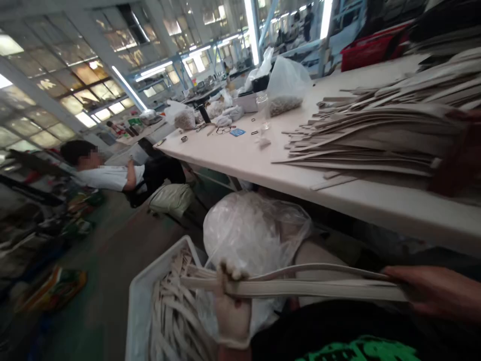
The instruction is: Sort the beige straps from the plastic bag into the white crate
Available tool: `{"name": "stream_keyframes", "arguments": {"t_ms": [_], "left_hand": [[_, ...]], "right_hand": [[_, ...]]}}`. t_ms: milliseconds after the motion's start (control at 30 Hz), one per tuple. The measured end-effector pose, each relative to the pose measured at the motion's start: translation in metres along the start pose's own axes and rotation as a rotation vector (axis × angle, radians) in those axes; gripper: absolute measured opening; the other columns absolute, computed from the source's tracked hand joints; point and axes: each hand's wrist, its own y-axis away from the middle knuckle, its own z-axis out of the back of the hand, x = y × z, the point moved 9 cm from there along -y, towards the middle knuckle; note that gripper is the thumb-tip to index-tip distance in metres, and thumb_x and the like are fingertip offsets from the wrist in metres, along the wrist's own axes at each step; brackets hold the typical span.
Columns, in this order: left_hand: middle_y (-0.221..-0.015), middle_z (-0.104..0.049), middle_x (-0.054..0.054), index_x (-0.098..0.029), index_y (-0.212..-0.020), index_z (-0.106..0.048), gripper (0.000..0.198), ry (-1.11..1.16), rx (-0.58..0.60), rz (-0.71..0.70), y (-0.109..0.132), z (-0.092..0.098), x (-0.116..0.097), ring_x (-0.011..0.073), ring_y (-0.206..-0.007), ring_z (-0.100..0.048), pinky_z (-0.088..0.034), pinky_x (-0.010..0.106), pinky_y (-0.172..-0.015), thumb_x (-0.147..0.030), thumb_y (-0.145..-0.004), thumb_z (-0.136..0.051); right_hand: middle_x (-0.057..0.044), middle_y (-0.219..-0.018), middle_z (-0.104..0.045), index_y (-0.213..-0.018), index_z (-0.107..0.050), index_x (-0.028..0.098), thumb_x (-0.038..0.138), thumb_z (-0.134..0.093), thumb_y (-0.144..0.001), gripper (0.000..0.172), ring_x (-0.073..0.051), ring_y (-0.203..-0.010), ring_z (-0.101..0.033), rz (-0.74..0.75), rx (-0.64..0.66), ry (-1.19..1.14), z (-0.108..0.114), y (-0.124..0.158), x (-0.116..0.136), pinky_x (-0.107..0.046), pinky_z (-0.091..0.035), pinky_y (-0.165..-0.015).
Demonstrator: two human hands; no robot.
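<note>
Several long beige strips (300,289) stretch between my two hands in front of my body. My left hand (232,306), in a pale glove with dark-stained fingertips, is closed round them near their left ends. At the lower right, my right hand (424,291) is bare and closed on the other end of the strips. Below and left of my left hand stands a white bin (137,306) with many loose beige strips (176,316) in it. Behind the held strips sits a large clear plastic bag (244,230).
A long white table (240,155) crosses the view, with stacked beige strips (361,135) on its right part. Farther along it are plastic bags (287,85), a clear jar (263,108) and glasses (223,130). A person (112,173) sits at the left near a padded stool (171,199).
</note>
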Motion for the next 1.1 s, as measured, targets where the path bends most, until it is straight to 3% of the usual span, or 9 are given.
{"name": "stream_keyframes", "arguments": {"t_ms": [100, 200, 333, 433, 500, 600, 700, 967, 1100], "left_hand": [[-0.07, -0.059, -0.005, -0.025, -0.089, -0.073, 0.02, 0.083, 0.116, 0.222, 0.009, -0.038, 0.064, 0.0071, -0.062, -0.057, -0.054, 0.027, -0.08, -0.032, -0.07, -0.079], [-0.071, -0.062, -0.001, -0.02, -0.09, -0.072, 0.025, -0.004, 0.295, 0.313, 0.025, -0.075, 0.097, 0.0107, -0.065, -0.06, -0.053, 0.034, -0.086, -0.033, -0.07, -0.079], [-0.082, -0.069, 0.005, -0.018, -0.096, -0.071, 0.027, -0.288, 0.487, 0.192, 0.037, -0.097, 0.084, 0.0194, -0.078, -0.066, -0.053, 0.035, -0.082, -0.035, -0.075, -0.073], [-0.111, -0.069, 0.009, -0.018, -0.108, -0.07, 0.034, -0.628, 0.514, 0.037, 0.033, -0.091, 0.058, 0.0239, -0.097, -0.065, -0.051, 0.034, -0.09, -0.034, -0.078, -0.071], [-0.126, -0.064, 0.01, -0.018, -0.121, -0.065, 0.047, -0.708, 0.495, 0.005, 0.027, -0.079, 0.05, 0.0267, -0.114, -0.059, -0.045, 0.036, -0.103, -0.035, -0.078, -0.072], [-0.125, -0.065, 0.01, -0.017, -0.125, -0.063, 0.05, -0.643, 0.419, 0.024, 0.014, -0.051, 0.05, 0.028, -0.121, -0.056, -0.04, 0.04, -0.109, -0.04, -0.081, -0.068], [-0.11, -0.071, 0.009, -0.015, -0.106, -0.072, 0.036, -0.605, 0.309, 0.017, 0.003, -0.026, 0.055, 0.0257, -0.109, -0.062, -0.045, 0.038, -0.102, -0.043, -0.085, -0.064], [-0.077, -0.071, 0.007, -0.012, -0.077, -0.074, 0.039, -0.851, 0.255, -0.014, 0.002, -0.023, 0.062, 0.0217, -0.083, -0.063, -0.049, 0.033, -0.085, -0.047, -0.086, -0.061], [-0.082, -0.073, 0.009, -0.011, -0.083, -0.075, 0.043, -0.808, 0.267, 0.019, 0.002, -0.023, 0.071, 0.0223, -0.084, -0.064, -0.049, 0.034, -0.085, -0.049, -0.088, -0.057]], "right_hand": [[-0.016, -0.124, -0.066, -0.136, -0.055, 0.034, 0.046, -0.072, -0.078, 0.062, -0.023, -0.108, -0.067, -0.012, 0.251, -0.211, -0.013, -0.018, 0.023, -0.025, -0.051, -0.081], [-0.012, -0.139, -0.056, -0.139, -0.053, 0.029, 0.056, -0.072, -0.075, 0.072, -0.032, -0.125, -0.054, 0.006, 0.38, -0.497, -0.012, -0.068, 0.088, -0.038, -0.046, -0.101], [-0.011, -0.11, -0.069, -0.115, -0.067, 0.012, 0.07, -0.078, -0.057, 0.083, -0.033, -0.108, -0.063, 0.21, 0.898, -0.945, -0.049, -0.108, 0.191, -0.042, -0.049, -0.096], [-0.005, -0.092, -0.071, -0.109, -0.067, 0.015, 0.064, -0.083, -0.053, 0.077, -0.024, -0.09, -0.068, 0.234, 1.189, -1.097, -0.081, -0.108, 0.229, -0.035, -0.055, -0.084], [-0.002, -0.077, -0.068, -0.103, -0.066, 0.016, 0.06, -0.081, -0.06, 0.064, -0.018, -0.068, -0.067, 0.21, 1.311, -1.153, -0.098, -0.1, 0.24, -0.027, -0.056, -0.064], [0.002, -0.056, -0.058, -0.087, -0.067, 0.013, 0.052, -0.071, -0.072, 0.042, -0.01, -0.043, -0.052, 0.129, 1.122, -1.162, -0.108, -0.107, 0.233, -0.016, -0.043, -0.04], [0.003, -0.051, -0.053, -0.082, -0.068, 0.012, 0.047, -0.063, -0.078, 0.036, -0.007, -0.039, -0.044, 0.065, 0.829, -1.123, -0.104, -0.118, 0.212, -0.015, -0.037, -0.037], [0.001, -0.054, -0.054, -0.101, -0.066, 0.01, 0.073, -0.047, -0.084, 0.068, -0.008, -0.039, -0.044, -0.066, 0.722, -1.165, -0.106, -0.1, 0.184, -0.017, -0.036, -0.038], [0.002, -0.054, -0.054, -0.091, -0.066, 0.012, 0.063, -0.058, -0.08, 0.053, -0.008, -0.039, -0.043, -0.26, 0.593, -1.186, -0.119, -0.099, 0.168, -0.017, -0.034, -0.037]]}}
